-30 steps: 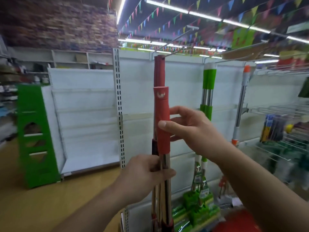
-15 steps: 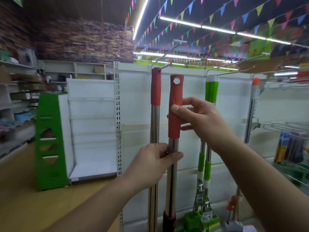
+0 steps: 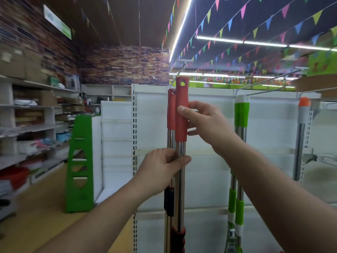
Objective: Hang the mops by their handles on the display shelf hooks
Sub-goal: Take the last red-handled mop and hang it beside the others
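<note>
Head view: your right hand pinches the upright red mop handle. Your left hand grips its shaft at six o'clock, hook at twelve.

red mop grip, green neighbours

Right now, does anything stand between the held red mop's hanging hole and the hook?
Nothing visible does. The held red mop's hanging hole sits just below the hook; the other red mop hangs behind it.
</note>
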Demonstrator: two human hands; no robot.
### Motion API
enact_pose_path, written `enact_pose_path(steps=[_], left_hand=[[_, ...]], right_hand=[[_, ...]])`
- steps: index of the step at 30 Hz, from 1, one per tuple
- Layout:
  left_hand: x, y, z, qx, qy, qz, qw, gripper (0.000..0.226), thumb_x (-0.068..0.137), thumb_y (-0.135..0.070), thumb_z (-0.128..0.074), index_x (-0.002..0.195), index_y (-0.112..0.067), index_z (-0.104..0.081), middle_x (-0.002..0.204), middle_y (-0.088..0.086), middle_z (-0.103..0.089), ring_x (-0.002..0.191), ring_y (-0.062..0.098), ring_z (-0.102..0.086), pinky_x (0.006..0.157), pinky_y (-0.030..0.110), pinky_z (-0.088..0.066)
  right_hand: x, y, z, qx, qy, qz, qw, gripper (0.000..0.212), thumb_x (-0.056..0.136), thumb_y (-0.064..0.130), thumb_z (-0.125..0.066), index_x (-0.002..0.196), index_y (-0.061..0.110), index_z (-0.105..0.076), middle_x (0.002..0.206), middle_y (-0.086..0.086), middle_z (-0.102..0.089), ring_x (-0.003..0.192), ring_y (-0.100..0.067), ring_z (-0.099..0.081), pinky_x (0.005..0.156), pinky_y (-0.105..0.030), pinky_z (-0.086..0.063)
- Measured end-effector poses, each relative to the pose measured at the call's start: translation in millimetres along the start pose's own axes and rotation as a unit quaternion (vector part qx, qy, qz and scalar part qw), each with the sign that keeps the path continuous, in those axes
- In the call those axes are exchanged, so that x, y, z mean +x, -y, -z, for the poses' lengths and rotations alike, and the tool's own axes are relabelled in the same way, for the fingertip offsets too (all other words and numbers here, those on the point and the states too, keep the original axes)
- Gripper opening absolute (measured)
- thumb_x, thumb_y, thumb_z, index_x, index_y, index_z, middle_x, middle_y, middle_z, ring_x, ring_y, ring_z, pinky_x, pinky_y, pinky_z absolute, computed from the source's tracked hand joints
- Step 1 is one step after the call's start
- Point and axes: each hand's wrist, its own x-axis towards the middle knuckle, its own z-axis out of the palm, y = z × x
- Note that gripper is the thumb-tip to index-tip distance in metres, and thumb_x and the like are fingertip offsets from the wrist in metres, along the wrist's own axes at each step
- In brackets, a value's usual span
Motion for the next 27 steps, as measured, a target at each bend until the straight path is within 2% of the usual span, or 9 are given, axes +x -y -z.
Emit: enact_pose_path(steps=[6,9,12,14,16,19,22,25,27], left_hand=[[17.1,1.3,-0.5,0.002,-0.026,-0.002,1.0,0.076,0.073,-0.073,-0.059,0.085,0.001,-0.067,0.084,0.025,-0.068,0.079,0.038,-0.068,0.079,0.057,-0.059],[25.7,2.3,-2.2,-0.01,-0.031,0.002,0.999,0.068,0.079,-0.067,-0.064,0.084,0.001,-0.068,0.081,0.025,-0.067,0.078,0.038,-0.067,0.078,0.056,-0.059],[34.5,8.1,-4.0,-0.006,-0.036,0.006,0.999,0.054,0.088,-0.054,-0.069,0.081,0.0,-0.068,0.072,0.021,-0.062,0.064,0.028,-0.06,0.077,0.053,-0.058],[39.5,13.0,-5.9,0.001,-0.039,0.008,0.999,0.055,0.089,-0.053,-0.069,0.08,0.001,-0.066,0.07,0.022,-0.06,0.061,0.019,-0.055,0.075,0.054,-0.058],[44.9,19.5,-8.2,0.008,-0.042,0.009,0.999,0.056,0.089,-0.053,-0.069,0.078,0.001,-0.065,0.073,0.024,-0.061,0.061,0.018,-0.054,0.074,0.054,-0.058],[52.4,31.4,-11.7,0.017,-0.041,0.014,0.999,0.057,0.09,-0.054,-0.067,0.075,0.0,-0.062,0.063,0.014,-0.052,0.06,0.018,-0.052,0.075,0.054,-0.058],[60.3,41.9,-15.6,0.024,-0.045,0.013,0.999,0.059,0.091,-0.054,-0.066,0.068,-0.002,-0.052,0.058,0.002,-0.044,0.058,0.019,-0.048,0.072,0.053,-0.056],[69.9,47.9,-16.9,0.035,-0.057,0.018,0.998,0.058,0.092,-0.052,-0.066,0.066,-0.003,-0.048,0.058,0.003,-0.043,0.058,0.027,-0.052,0.065,0.047,-0.052],[76.5,52.3,-17.4,0.047,-0.061,0.025,0.997,0.058,0.094,-0.051,-0.065,0.067,-0.003,-0.048,0.059,0.005,-0.045,0.061,0.033,-0.057,0.059,0.039,-0.043]], right_hand=[[20.9,-4.3,-2.3,0.004,-0.002,0.009,1.0,0.035,0.099,0.038,-0.066,0.125,0.014,-0.07,0.103,-0.01,-0.08,0.096,-0.032,-0.077,0.092,-0.053,-0.061],[28.4,-7.2,-0.1,0.007,-0.008,0.018,1.0,0.033,0.1,0.036,-0.066,0.124,0.015,-0.071,0.1,-0.008,-0.081,0.094,-0.032,-0.078,0.092,-0.056,-0.061],[34.9,-10.7,-0.3,0.005,-0.008,0.019,1.0,0.029,0.101,0.034,-0.065,0.122,0.016,-0.071,0.097,-0.004,-0.081,0.093,-0.032,-0.078,0.091,-0.056,-0.061],[39.2,-14.8,-1.5,-0.005,-0.003,0.016,1.0,0.03,0.101,0.035,-0.064,0.122,0.015,-0.071,0.099,-0.006,-0.081,0.095,-0.032,-0.078,0.091,-0.054,-0.061],[43.8,-20.3,-3.4,-0.014,0.003,0.007,1.0,0.031,0.102,0.035,-0.062,0.124,0.015,-0.07,0.103,-0.007,-0.08,0.096,-0.031,-0.077,0.09,-0.049,-0.062],[51.4,-30.2,-7.6,-0.021,0.01,-0.01,1.0,0.033,0.103,0.037,-0.06,0.126,0.014,-0.068,0.105,-0.007,-0.079,0.098,-0.029,-0.076,0.086,-0.044,-0.06],[59.4,-40.7,-11.4,-0.014,0.012,-0.025,1.0,0.033,0.103,0.038,-0.06,0.127,0.016,-0.065,0.106,-0.006,-0.079,0.099,-0.029,-0.076,0.089,-0.047,-0.061],[67.7,-47.5,-16.0,0.001,0.002,-0.043,0.999,0.032,0.101,0.04,-0.062,0.123,0.018,-0.058,0.1,-0.002,-0.079,0.098,-0.026,-0.077,0.093,-0.051,-0.061],[73.2,-51.4,-20.3,-0.001,-0.003,-0.052,0.999,0.03,0.101,0.043,-0.062,0.116,0.017,-0.057,0.099,-0.001,-0.078,0.099,-0.027,-0.077,0.092,-0.054,-0.061]])
